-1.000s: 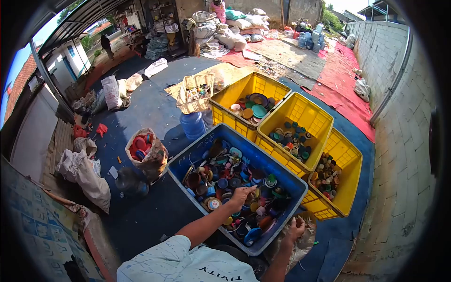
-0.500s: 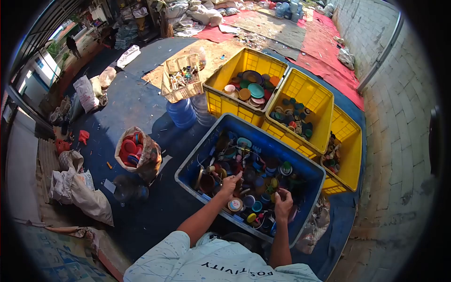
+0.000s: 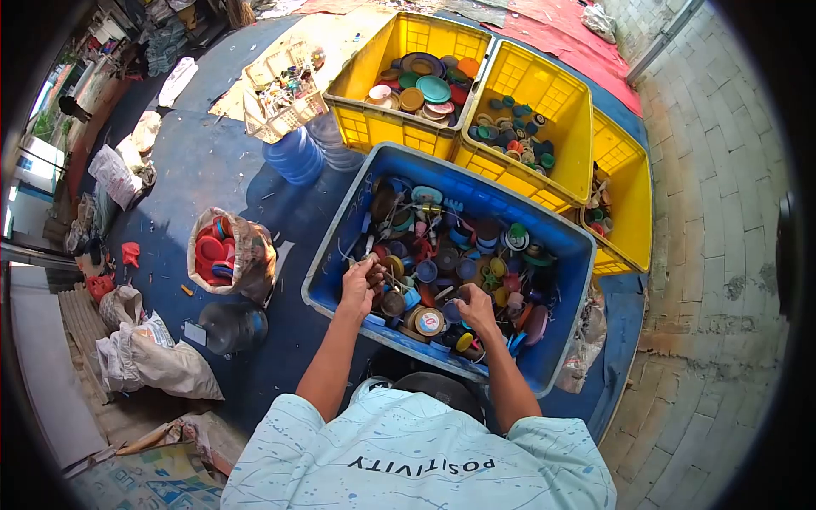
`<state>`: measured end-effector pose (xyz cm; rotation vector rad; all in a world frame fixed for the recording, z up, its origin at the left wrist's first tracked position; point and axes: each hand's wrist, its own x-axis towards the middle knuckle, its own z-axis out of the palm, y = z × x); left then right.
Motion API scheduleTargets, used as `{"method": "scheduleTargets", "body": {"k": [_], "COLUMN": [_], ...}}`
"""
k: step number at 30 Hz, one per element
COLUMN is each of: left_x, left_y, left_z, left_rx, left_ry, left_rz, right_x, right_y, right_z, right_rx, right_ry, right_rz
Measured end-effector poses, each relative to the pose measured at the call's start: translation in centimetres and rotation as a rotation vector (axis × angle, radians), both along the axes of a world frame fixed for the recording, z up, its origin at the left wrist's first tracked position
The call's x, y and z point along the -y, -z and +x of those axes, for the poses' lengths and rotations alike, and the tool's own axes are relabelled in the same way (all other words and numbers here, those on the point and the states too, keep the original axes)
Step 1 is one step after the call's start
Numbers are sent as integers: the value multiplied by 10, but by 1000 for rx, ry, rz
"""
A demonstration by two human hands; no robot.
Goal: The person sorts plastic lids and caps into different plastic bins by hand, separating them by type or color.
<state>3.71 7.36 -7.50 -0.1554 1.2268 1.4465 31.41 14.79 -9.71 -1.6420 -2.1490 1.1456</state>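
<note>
A blue crate [image 3: 552, 246] in front of me holds a heap of mixed plastic lids and caps. My left hand [image 3: 362, 287] is over its left part, fingers curled together; what they hold, if anything, I cannot make out. Close to those fingertips is a small white-tipped piece [image 3: 369, 246]. My right hand [image 3: 476, 308] reaches into the front middle of the heap with bent, closed fingers, their contents hidden. Between the hands lies a round lid with a white label [image 3: 429, 321]. A yellow lid [image 3: 464, 342] lies just below my right hand.
Three yellow crates, the left one [image 3: 357, 123], the middle one [image 3: 578, 110] and the right one [image 3: 633, 195], hold sorted lids. A cream basket [image 3: 265, 127] rests on blue water jugs [image 3: 294, 157]. A sack [image 3: 255, 272] contains red lids. A block wall [image 3: 714, 212] runs along the right.
The view has tilted down and shifted. My left hand has moved left toward the crate's left side, its pointing finger now curled. My right hand has moved left and lower into the lids.
</note>
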Motion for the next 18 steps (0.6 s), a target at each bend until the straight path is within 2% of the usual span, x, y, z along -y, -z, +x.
{"method": "scheduleTargets", "body": {"k": [6,11,18], "left_x": [21,28,2], "left_y": [-18,-13,-11], "left_z": [6,8,7], "left_rx": [-28,-26,-102], "left_ry": [-52,-67,12], "left_rz": [-100,-109,-132], "right_x": [-14,-20,-25], "right_y": [32,39,54], "right_z": [-44,-68,-80], "right_rx": [91,185,223], "right_ry": [-160,-234,-342], "right_rz": [216,158,257]}}
